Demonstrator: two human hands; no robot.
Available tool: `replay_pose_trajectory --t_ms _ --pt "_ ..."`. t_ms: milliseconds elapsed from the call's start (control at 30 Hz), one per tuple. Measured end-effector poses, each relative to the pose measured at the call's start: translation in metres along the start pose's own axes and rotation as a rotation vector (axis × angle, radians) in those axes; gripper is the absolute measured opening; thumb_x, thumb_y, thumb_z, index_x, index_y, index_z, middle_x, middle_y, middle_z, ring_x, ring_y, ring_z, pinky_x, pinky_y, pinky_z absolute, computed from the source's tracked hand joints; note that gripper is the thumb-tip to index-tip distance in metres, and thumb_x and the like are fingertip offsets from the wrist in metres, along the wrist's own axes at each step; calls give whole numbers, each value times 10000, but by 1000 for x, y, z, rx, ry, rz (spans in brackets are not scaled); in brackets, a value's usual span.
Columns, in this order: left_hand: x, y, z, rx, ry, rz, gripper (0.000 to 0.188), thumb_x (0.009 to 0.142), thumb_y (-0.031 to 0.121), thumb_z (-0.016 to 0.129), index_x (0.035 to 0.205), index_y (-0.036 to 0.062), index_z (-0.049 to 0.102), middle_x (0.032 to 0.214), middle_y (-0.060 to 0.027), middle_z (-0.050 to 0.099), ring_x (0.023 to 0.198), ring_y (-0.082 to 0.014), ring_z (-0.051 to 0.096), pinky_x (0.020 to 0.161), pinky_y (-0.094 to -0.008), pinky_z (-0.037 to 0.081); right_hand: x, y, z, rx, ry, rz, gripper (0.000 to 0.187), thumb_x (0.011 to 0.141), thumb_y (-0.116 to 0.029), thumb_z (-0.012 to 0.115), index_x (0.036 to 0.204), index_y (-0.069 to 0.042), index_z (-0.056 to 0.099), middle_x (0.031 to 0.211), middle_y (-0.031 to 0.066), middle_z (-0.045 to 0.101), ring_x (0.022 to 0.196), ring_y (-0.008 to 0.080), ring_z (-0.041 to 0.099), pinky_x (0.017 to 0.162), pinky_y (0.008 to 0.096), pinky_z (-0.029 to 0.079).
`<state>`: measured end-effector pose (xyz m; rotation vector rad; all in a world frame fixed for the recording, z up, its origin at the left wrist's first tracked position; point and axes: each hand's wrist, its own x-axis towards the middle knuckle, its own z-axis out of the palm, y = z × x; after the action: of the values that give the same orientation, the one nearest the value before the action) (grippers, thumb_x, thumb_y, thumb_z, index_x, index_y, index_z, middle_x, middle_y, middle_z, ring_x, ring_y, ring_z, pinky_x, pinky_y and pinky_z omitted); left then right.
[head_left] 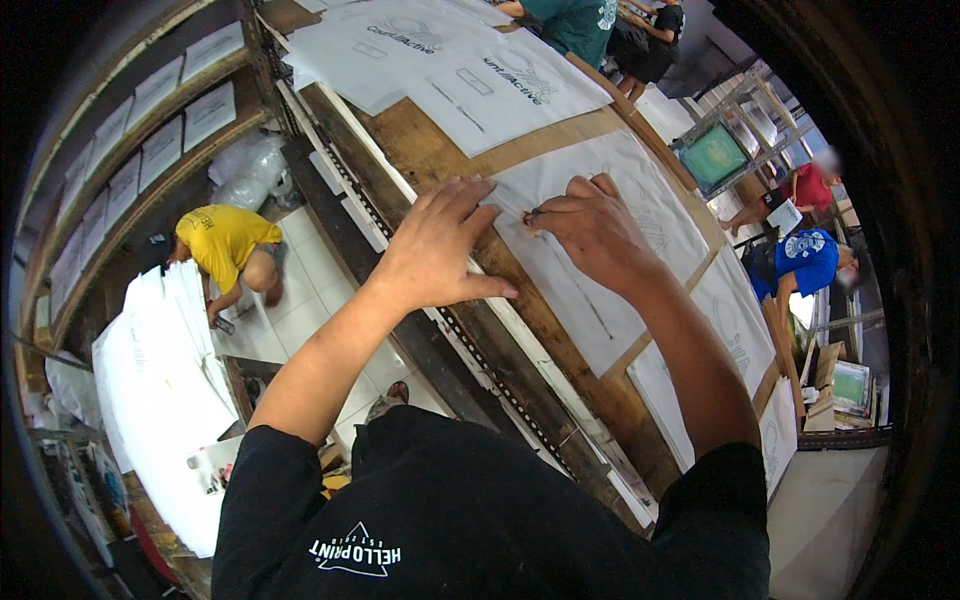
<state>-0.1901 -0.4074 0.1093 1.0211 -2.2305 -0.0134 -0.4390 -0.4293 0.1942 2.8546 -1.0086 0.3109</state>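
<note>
A white translucent sheet (578,315) with faint grey printed artwork lies on the slanted brown wooden table (425,140). My right hand (600,232) rests over this sheet, its fingers pinched together at a small brownish thing (533,222) whose kind I cannot make out. My left hand (440,245) lies with fingers and thumb spread at the table's near edge, fingertips by the sheet's left corner. It holds nothing. A narrow dark strip of print runs down the sheet below my right hand.
More printed sheets (455,75) lie farther up the table, with others nearer me at right. A pale rail (365,135) edges the table. On the left, a person in yellow (228,240) crouches beside a white paper stack (160,365). Other people stand beyond the table.
</note>
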Motion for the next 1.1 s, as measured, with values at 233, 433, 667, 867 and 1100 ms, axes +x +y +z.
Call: replay_pose_trajectory --t_ms 233,433,667,867,1100 --pt "-1 1 1 12 37 21 920 699 717 786 1229 -22 648 1448 -243 545 1385 -440 477 1193 -538 330 -12 -4 -3 -2 -16 5 234 881 -44 729 1068 -157 813 1049 -22 777 898 177 553 930 349 399" --pt "0 3 -3 -13 -21 -22 919 654 565 873 1357 35 610 1517 -207 513 1417 -423 447 1199 -541 321 -20 -7 -6 -8 -7 -2 215 908 -70 720 1082 -156 814 1074 -20 780 890 173 552 930 346 401" --pt "-1 1 0 -25 12 3 908 645 545 874 1352 38 613 1502 -217 523 1408 -424 455 1188 -542 332 -29 -10 -7 -7 -15 20 196 913 -84 720 1074 -144 814 1060 -20 783 883 163 552 926 340 400" --pt "-2 2 0 -7 4 -15 897 647 529 870 1352 37 611 1500 -216 525 1399 -423 464 1184 -541 338 -32 -10 -6 -24 -3 -11 199 901 -81 727 1071 -135 814 1057 -17 785 869 163 554 925 338 399" --pt "-1 2 2 20 30 4 870 683 619 829 1277 14 635 1465 -216 549 1391 -408 485 1187 -543 341 -48 -16 -13 -38 -134 78 232 938 -104 636 1079 -193 797 1030 -71 756 966 153 558 961 379 379"
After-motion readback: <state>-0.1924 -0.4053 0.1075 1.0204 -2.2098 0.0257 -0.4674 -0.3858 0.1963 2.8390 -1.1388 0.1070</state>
